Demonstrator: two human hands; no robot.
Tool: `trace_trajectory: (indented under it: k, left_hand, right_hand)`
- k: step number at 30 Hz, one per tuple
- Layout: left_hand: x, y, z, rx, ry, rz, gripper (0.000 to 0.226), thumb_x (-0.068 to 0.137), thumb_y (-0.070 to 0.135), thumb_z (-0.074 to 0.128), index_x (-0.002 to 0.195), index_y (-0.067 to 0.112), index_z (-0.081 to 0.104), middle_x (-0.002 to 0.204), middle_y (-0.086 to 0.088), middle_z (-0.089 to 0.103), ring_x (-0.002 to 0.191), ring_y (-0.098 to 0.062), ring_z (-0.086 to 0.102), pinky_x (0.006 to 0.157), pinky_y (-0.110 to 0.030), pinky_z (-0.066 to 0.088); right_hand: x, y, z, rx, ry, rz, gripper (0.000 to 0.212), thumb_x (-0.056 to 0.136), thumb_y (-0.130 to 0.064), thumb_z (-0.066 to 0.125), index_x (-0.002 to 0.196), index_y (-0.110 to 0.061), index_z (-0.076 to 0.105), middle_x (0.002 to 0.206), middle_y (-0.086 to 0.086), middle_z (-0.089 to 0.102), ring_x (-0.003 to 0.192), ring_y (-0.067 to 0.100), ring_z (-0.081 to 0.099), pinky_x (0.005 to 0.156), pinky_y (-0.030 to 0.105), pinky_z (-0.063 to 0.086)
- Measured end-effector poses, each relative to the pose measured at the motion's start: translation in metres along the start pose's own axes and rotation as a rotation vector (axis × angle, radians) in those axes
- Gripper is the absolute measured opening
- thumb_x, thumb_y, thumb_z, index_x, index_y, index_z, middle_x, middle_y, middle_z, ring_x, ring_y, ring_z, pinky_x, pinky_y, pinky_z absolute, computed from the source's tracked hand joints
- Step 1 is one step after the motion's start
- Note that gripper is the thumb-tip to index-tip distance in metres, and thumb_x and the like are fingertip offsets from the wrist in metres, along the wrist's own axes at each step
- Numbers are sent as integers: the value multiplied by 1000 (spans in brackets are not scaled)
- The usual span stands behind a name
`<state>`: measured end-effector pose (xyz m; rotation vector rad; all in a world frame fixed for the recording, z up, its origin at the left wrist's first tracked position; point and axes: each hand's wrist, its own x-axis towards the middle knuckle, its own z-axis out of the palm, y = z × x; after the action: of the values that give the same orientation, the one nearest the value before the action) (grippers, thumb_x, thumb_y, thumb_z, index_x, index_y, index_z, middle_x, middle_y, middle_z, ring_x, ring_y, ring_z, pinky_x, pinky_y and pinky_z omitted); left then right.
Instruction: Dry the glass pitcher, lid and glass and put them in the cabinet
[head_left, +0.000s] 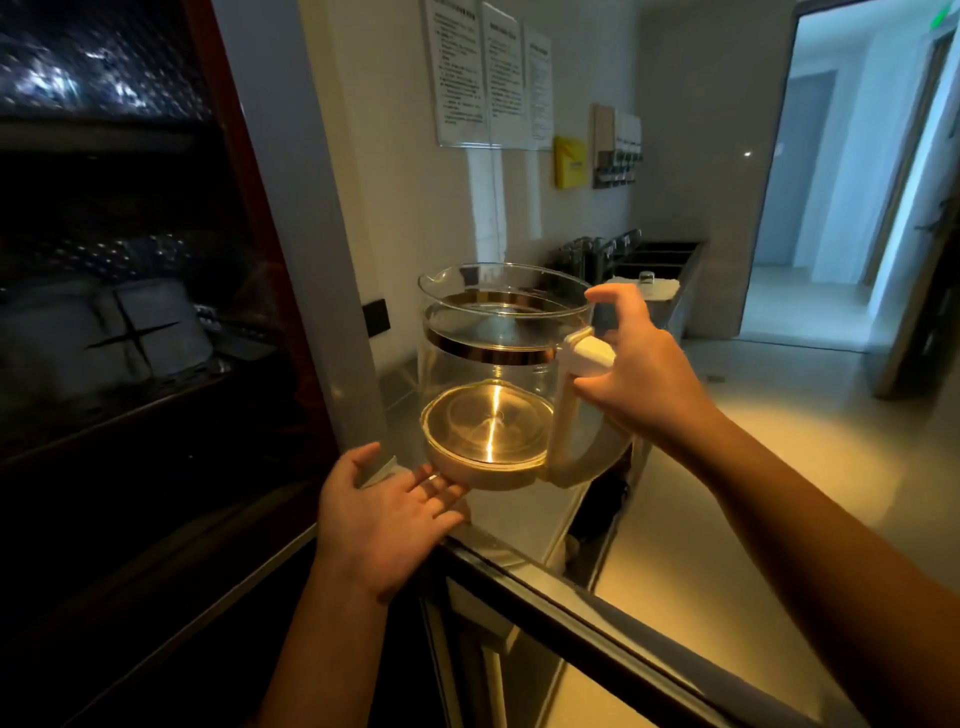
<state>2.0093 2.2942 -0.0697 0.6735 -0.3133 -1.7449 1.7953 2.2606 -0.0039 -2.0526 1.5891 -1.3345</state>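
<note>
**Pitcher** (498, 364): held in the air over the desk (519, 525), just right of the cabinet (260, 234) opening.
**Right hand** (644, 379): curled round the white handle.
**Left hand** (384, 519): flat, fingertips under the base.
**Risks:** the glass wall may clip the cabinet's upright frame when it goes left. A damp handle may slip, as the lower hand only props.
**Room:** a dark shelf lies open to the left. The door (597, 587) edge juts out below the forearms. The glass (647, 278) stands well apart down the desk.

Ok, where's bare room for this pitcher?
The steel counter below the pitcher looks bare, from the wall to its front edge. The cabinet shelf is crowded with white bundles; lower down is too dark to tell.
</note>
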Motion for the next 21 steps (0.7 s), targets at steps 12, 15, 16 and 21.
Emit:
trace_trajectory:
  k: [12, 15, 16, 21]
  left_hand:
    - [-71, -44, 1, -174, 164, 265, 69, 88, 43, 42, 131, -10, 37, 138, -35, 34, 133, -47, 27, 111, -51, 18]
    - [-92, -51, -4, -202, 189, 325, 57, 88, 44, 42, 112, -8, 47, 135, -36, 38, 131, -47, 29, 110, -51, 20]
    - [-100, -53, -5, -204, 204, 344, 56, 88, 44, 43, 112, -7, 46, 133, -36, 40, 132, -47, 29, 109, -51, 21]
    - [-141, -59, -12, -220, 260, 443, 70, 85, 43, 45, 129, -11, 37, 128, -36, 44, 130, -47, 32, 106, -51, 25]
  right_hand:
    - [-11, -8, -10, 124, -185, -156, 49, 75, -15, 75, 104, -22, 37, 103, -1, 47, 91, 13, 50, 69, 24, 53]
    - [-19, -13, -8, 159, -209, -172, 49, 74, -16, 76, 102, -23, 37, 99, -3, 46, 87, 12, 50, 62, 18, 49]
    - [-22, -15, -8, 177, -219, -180, 49, 74, -16, 77, 102, -23, 37, 99, -3, 46, 86, 12, 50, 59, 16, 47]
    - [-39, -39, -3, 243, -281, -269, 47, 75, -15, 75, 101, -22, 36, 98, -4, 44, 87, 12, 50, 58, 13, 46]
